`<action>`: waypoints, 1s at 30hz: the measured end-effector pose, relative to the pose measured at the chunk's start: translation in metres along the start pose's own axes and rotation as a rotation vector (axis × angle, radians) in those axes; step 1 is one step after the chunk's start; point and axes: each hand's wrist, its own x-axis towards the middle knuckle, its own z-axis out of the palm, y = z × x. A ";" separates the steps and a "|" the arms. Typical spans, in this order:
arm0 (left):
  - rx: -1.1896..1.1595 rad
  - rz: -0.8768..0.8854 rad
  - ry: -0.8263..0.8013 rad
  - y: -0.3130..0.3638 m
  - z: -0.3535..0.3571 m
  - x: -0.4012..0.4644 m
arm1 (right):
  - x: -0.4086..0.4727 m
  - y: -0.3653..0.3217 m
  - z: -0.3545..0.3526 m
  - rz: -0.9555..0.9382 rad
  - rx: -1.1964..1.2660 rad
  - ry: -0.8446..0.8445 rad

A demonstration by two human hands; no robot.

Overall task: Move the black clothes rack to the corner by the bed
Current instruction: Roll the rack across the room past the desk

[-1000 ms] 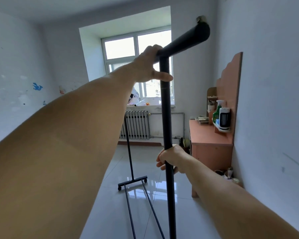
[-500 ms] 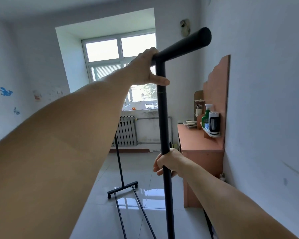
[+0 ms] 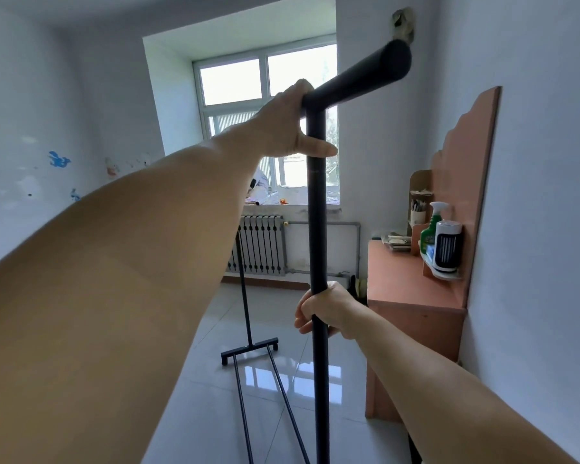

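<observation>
Head view: the black clothes rack, a frame of smooth matte round tubes, stands on glossy pale floor tiles left of the orange-brown desk. The left hand is wrapped over its top bar at the corner joint, thumb laid across the near upright. The right hand is closed round that upright lower down, beside the desk's front edge.

Your left arm stretches from the lower left of the frame up to centre, left hand curled over something at the top, thumb pointing right. Your right arm enters from the lower right, right hand closed in a fist-like grip, centre frame.
</observation>
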 end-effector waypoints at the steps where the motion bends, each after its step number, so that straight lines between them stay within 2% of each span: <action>1: 0.010 -0.008 -0.005 0.001 0.003 0.003 | 0.003 0.001 -0.004 -0.003 -0.001 -0.010; 10: 0.085 -0.060 -0.011 0.026 0.009 0.005 | -0.007 0.011 -0.022 -0.044 0.020 -0.040; 16: 0.051 -0.055 0.014 0.066 0.012 -0.007 | -0.033 0.024 -0.039 -0.049 -0.006 -0.027; 23: 0.142 -0.065 0.026 0.094 0.012 -0.015 | -0.062 0.034 -0.047 -0.041 0.000 -0.022; 27: 0.139 -0.079 0.048 0.097 0.007 -0.023 | -0.063 0.039 -0.034 -0.103 0.024 0.167; 30: 0.123 -0.076 0.056 0.092 0.010 -0.024 | -0.057 0.045 -0.018 -0.176 0.205 0.318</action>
